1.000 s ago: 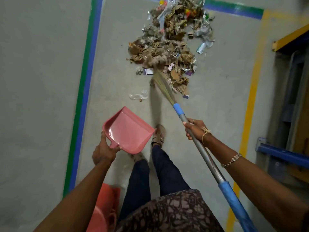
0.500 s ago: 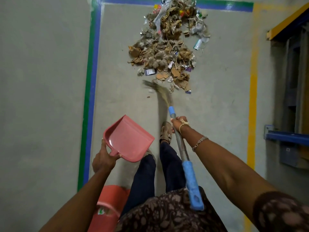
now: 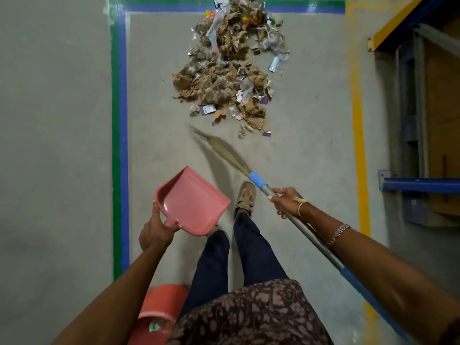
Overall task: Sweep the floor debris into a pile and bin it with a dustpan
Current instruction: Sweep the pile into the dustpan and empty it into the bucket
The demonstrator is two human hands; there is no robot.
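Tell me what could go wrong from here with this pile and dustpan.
The pink plastic dustpan, held up by the left hand, is well short of the heap of cardboard and plastic scraps; a hard stroke may scatter it.
The right hand alone grips the grass-bristle broom, so control may be loose.
The red plastic bin sits close by the legs: possible trip.

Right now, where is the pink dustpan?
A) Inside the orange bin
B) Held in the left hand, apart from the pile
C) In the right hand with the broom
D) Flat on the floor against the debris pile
B: the left hand grips the dustpan by its handle, well short of the debris pile, while the right hand holds the broom.
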